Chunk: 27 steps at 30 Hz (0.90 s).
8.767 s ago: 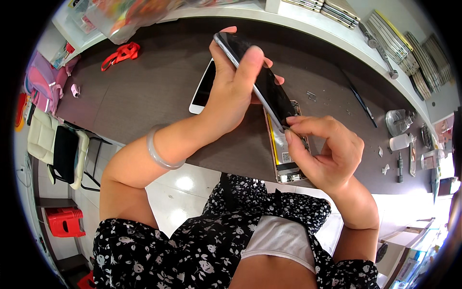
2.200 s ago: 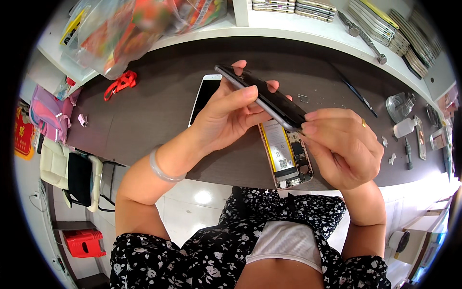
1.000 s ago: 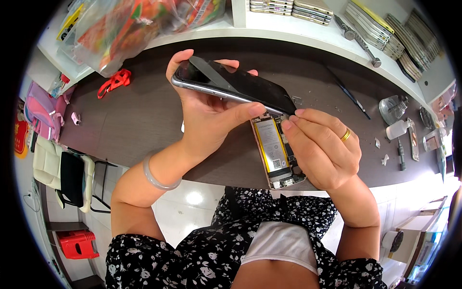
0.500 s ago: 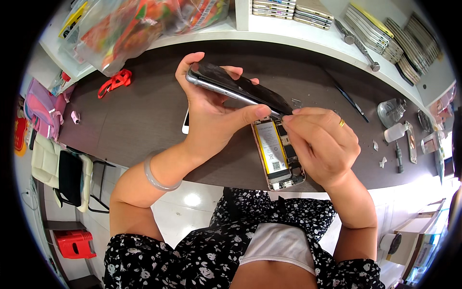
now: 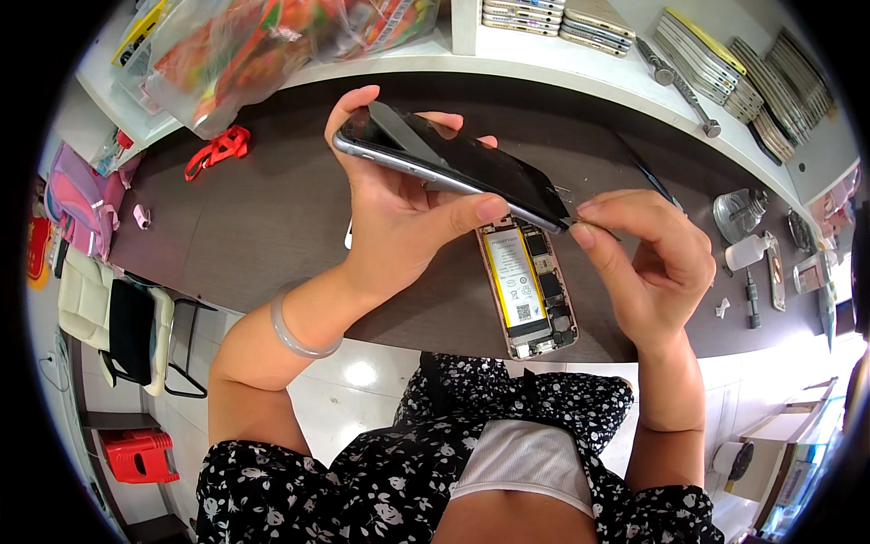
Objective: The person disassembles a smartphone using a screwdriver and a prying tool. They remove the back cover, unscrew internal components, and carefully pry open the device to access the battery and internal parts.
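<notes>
My left hand [image 5: 399, 199] is closed around a smartphone [image 5: 453, 168] with a black screen and a silver-grey frame, tilted above the desk. Fingers wrap its far side, and the thumb presses along its near edge. At the phone's right end, my right hand [image 5: 657, 254] pinches a small thin flat piece [image 5: 571, 220] against the corner; fingertips hide most of it. Below lies an opened phone body [image 5: 526, 295] with a rose-coloured rim, its yellow-edged battery and dark inner parts exposed. A white edge of another object [image 5: 348, 238] peeks out behind my left wrist.
On the brown desk [image 5: 254, 245] lie a red strap [image 5: 217, 152], a dark slim tool [image 5: 652, 177], a glass jar [image 5: 739, 213], a white bottle [image 5: 745, 250] and a small screwdriver [image 5: 752, 299]. Stacked phone parts [image 5: 698, 59] and a plastic bag [image 5: 236, 63] fill the white shelf.
My right hand has moved right and turned, uncovering the phone's corner and the thin piece. The held phone has shifted slightly left, and its screen faces me more.
</notes>
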Motion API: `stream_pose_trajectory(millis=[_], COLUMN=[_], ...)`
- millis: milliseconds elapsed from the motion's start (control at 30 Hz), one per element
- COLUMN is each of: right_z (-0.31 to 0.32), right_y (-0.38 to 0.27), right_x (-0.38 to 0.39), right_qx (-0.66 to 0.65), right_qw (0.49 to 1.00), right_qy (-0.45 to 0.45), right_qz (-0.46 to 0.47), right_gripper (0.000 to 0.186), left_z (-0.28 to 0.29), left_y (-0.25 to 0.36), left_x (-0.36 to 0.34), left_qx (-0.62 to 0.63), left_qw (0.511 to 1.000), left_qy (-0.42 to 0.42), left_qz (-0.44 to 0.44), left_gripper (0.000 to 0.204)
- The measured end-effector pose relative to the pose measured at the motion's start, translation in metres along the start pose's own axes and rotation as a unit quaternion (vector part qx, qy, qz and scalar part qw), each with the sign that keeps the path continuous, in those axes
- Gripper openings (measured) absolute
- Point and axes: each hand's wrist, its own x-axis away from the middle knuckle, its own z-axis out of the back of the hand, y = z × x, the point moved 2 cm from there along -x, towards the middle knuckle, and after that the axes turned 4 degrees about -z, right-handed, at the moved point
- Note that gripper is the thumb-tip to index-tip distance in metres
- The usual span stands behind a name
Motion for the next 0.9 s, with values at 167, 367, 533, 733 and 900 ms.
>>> stream_pose_trajectory(millis=[167,367,533,733,900], right_z=[-0.002,0.0,0.005,0.019,0.017], right_y=[-0.002,-0.002,-0.001,-0.001,-0.001], right_x=[0.0,-0.001,-0.004,-0.009,-0.007], right_qx=[0.038,0.058,0.024,-0.026,-0.034], right_qw=[0.999,0.998,0.999,0.999,0.999], right_qy=[-0.016,-0.026,-0.035,-0.022,-0.032], right_qz=[0.017,0.014,-0.02,-0.009,0.013], right_gripper=[0.018,0.017,0.017,0.016,0.017], left_z=[0.001,0.001,0.001,-0.005,-0.004], left_y=[-0.001,0.0,-0.001,0.003,0.002], left_x=[-0.001,-0.001,-0.002,-0.002,-0.002], left_qx=[-0.002,0.005,-0.001,-0.009,-0.009], left_qw=[1.0,1.0,0.999,0.997,0.997], left_qy=[-0.004,-0.014,-0.032,-0.034,-0.037], left_qz=[-0.005,-0.016,-0.044,-0.065,-0.065], left_gripper=[0.099,0.1,0.099,0.096,0.095])
